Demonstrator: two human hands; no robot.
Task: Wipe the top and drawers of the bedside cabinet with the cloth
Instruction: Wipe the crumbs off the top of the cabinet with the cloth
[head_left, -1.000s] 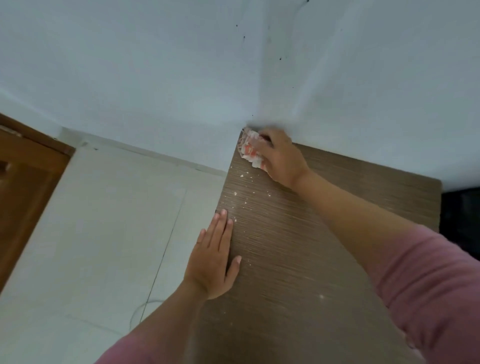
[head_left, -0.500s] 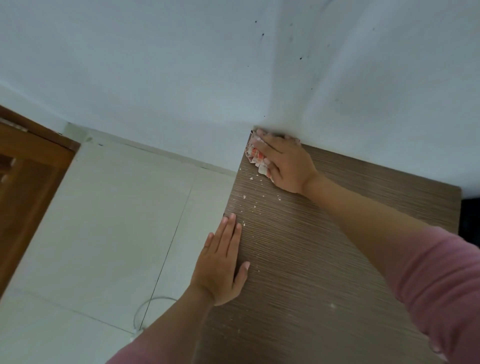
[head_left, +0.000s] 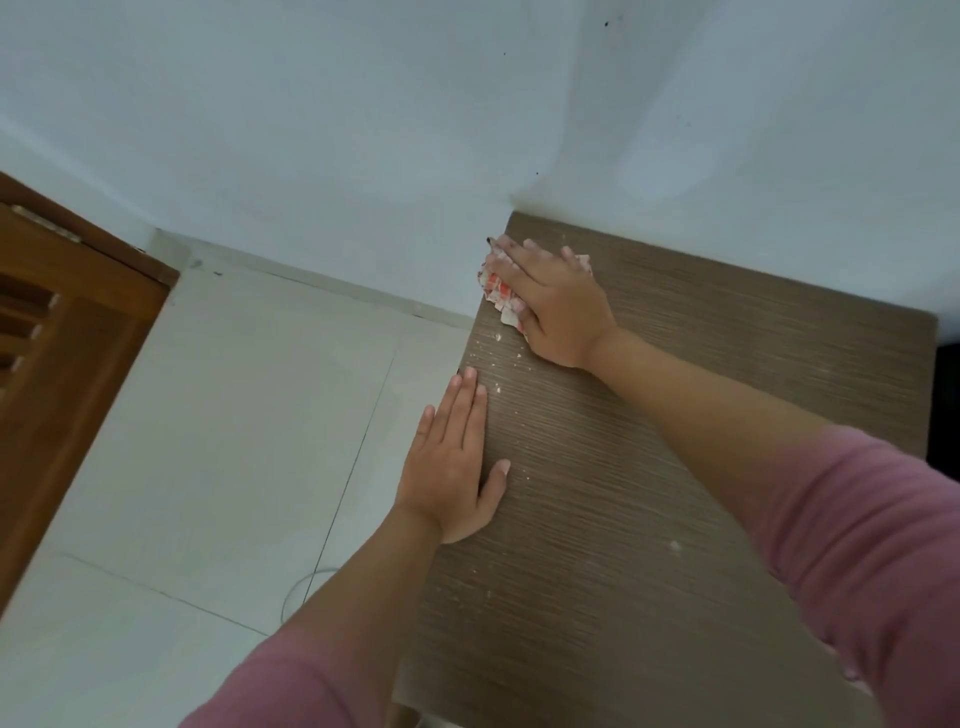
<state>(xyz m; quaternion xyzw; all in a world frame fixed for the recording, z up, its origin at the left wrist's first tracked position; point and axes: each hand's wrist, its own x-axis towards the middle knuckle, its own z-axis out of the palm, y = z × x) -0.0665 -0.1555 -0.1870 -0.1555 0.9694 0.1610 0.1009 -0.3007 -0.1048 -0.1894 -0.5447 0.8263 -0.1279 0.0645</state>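
The cloth (head_left: 497, 291) is looking soft, thin and light, so it is likely bunching and sliding easily; pressing it under a flat palm, rather than pinching a corner, is probably the surest way of handling it. It is a crumpled white rag with orange-red printing, lying at the far left corner of the bedside cabinet top (head_left: 701, 467), close to the wall (head_left: 363, 130) and partly hanging past the left edge. The right hand (head_left: 558, 306) is lying spread over it, fingers fairly straight and pointing toward the wall, pressing the cloth down onto the wood instead of curling round it. The left hand (head_left: 454, 462) is resting flat and relaxed on the left edge of the cabinet top, fingers together, holding nothing and seemingly steadying the body. The top is a brown panel with fine horizontal grain, stiff and smooth-looking, so the cloth should be gliding with little drag. Small white crumbs (head_left: 498, 364) are scattering between the two hands and further toward the near edge, suggesting most of the surface is waiting to be wiped. The drawers are not showing in this view. Pink sleeves (head_left: 857, 545) are covering both forearms, and pale floor tiles (head_left: 208, 441) and a brown wooden door (head_left: 62, 364) are lying to the left.
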